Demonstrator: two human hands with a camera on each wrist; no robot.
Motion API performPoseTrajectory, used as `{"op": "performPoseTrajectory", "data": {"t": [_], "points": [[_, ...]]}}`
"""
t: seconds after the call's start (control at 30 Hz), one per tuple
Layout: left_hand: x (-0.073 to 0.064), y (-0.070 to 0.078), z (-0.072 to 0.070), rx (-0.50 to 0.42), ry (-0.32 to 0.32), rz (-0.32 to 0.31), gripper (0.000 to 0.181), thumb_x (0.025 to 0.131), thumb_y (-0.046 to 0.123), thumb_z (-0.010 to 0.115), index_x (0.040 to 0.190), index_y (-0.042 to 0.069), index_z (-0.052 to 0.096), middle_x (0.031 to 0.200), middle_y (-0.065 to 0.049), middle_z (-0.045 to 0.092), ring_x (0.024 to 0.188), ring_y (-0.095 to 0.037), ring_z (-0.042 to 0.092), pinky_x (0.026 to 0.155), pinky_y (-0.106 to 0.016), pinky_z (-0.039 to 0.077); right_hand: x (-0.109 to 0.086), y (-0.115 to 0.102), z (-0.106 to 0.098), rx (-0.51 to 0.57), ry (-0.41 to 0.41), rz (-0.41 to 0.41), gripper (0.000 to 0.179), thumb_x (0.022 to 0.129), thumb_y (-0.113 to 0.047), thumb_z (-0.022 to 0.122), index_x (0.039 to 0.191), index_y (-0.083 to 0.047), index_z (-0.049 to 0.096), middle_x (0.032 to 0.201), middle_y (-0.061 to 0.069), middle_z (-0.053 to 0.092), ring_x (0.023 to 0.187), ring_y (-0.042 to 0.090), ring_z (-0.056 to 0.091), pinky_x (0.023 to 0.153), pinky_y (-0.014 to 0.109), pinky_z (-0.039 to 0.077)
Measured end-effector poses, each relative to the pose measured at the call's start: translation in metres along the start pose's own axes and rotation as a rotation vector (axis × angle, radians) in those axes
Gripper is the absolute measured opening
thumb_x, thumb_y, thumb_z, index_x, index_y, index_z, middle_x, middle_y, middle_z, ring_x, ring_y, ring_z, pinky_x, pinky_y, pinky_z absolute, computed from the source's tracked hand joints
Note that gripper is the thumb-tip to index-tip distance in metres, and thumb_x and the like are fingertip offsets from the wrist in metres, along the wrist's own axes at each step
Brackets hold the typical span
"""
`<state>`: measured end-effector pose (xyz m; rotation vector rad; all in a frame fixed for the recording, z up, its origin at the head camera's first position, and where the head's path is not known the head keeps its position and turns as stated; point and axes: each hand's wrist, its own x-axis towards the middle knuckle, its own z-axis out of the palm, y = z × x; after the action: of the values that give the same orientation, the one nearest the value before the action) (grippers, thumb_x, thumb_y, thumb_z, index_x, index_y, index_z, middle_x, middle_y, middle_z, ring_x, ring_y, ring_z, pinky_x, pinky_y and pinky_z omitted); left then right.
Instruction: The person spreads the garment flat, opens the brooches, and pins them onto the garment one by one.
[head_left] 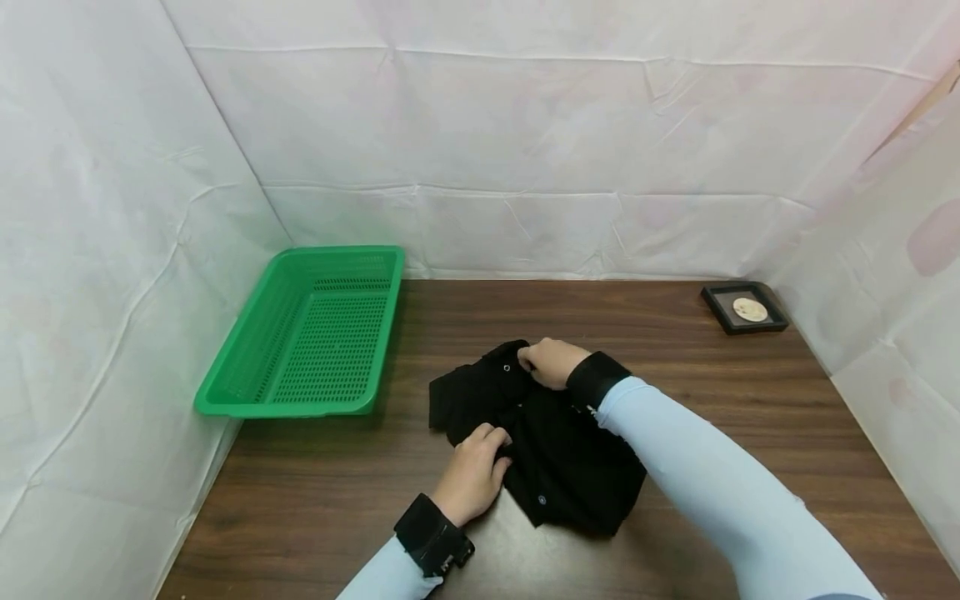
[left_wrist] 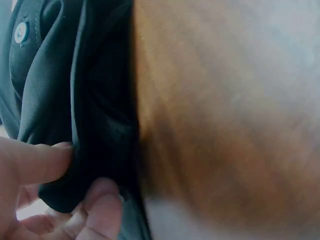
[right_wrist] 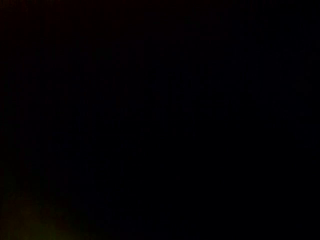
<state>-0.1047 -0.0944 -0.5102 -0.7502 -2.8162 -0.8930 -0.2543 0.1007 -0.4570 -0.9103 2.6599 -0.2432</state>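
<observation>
Your left hand [head_left: 471,475] is pinching fold of black buttoned garment [head_left: 577,462] at its left side, thumb opposite fingers. Your right hand [head_left: 555,362] is gripping garment's far edge. Garment is lying bunched on bench [head_left: 315,508], right of green basket [head_left: 330,358]. Black square tray [head_left: 757,327] is sitting far right, holding cream disc [head_left: 750,310].
</observation>
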Motion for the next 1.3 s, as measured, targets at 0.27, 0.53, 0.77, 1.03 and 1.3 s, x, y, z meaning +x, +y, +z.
{"op": "performPoseTrajectory", "data": {"t": [0.27, 0.53, 0.77, 1.03, 1.3], "points": [[0.015, -0.001, -0.03, 0.026, 0.168, 0.067, 0.02, 0.085, 0.0, 0.068, 0.098, 0.014, 0.06, 0.094, 0.002, 0.057, 0.084, -0.012, 0.06, 0.07, -0.031, 0.052, -0.039, 0.014, -0.063, 0.116, 0.334, -0.21, 0.007, 0.096, -0.005, 0.057, 0.1, -0.008, 0.054, 0.087, 0.001, 0.055, 0.073, 0.016, 0.05, 0.069, 0.034, 0.042], [0.034, -0.002, -0.071, 0.057, 0.276, 0.057, 0.022, 0.085, -0.003, 0.067, 0.101, 0.01, 0.059, 0.097, -0.003, 0.059, 0.084, -0.018, 0.063, 0.07, -0.032, 0.053, -0.094, 0.017, -0.107, 0.108, 0.845, -0.303, 0.012, 0.092, 0.007, 0.057, 0.101, -0.001, 0.053, 0.096, 0.011, 0.054, 0.082, 0.021, 0.045, 0.072, 0.036, 0.035], [0.046, -0.011, -0.096, 0.106, 0.367, -0.008, 0.023, 0.085, -0.01, 0.058, 0.102, 0.006, 0.058, 0.097, -0.008, 0.058, 0.078, -0.022, 0.059, 0.065, -0.034, 0.05, -0.129, 0.024, -0.105, 0.121, 1.201, -0.231, 0.008, 0.093, 0.007, 0.055, 0.1, 0.007, 0.052, 0.095, 0.021, 0.051, 0.081, 0.029, 0.044, 0.073, 0.035, 0.031], [0.048, -0.018, -0.11, 0.116, 0.426, -0.069, 0.021, 0.086, -0.012, 0.05, 0.101, 0.002, 0.056, 0.097, -0.013, 0.055, 0.068, -0.022, 0.049, 0.059, -0.034, 0.044, -0.148, 0.032, -0.063, 0.267, 1.405, -0.005, 0.012, 0.093, 0.002, 0.057, 0.1, 0.011, 0.051, 0.095, 0.025, 0.05, 0.083, 0.03, 0.046, 0.079, 0.027, 0.031], [0.025, -0.029, -0.09, 0.124, 0.371, -0.176, 0.024, 0.084, -0.012, 0.05, 0.101, 0.004, 0.054, 0.097, -0.01, 0.055, 0.072, -0.023, 0.056, 0.06, -0.034, 0.048, -0.155, 0.046, -0.003, 0.337, 1.407, 0.199, 0.018, 0.089, 0.003, 0.064, 0.102, 0.009, 0.053, 0.098, 0.022, 0.055, 0.091, 0.03, 0.052, 0.083, 0.021, 0.034]]}}
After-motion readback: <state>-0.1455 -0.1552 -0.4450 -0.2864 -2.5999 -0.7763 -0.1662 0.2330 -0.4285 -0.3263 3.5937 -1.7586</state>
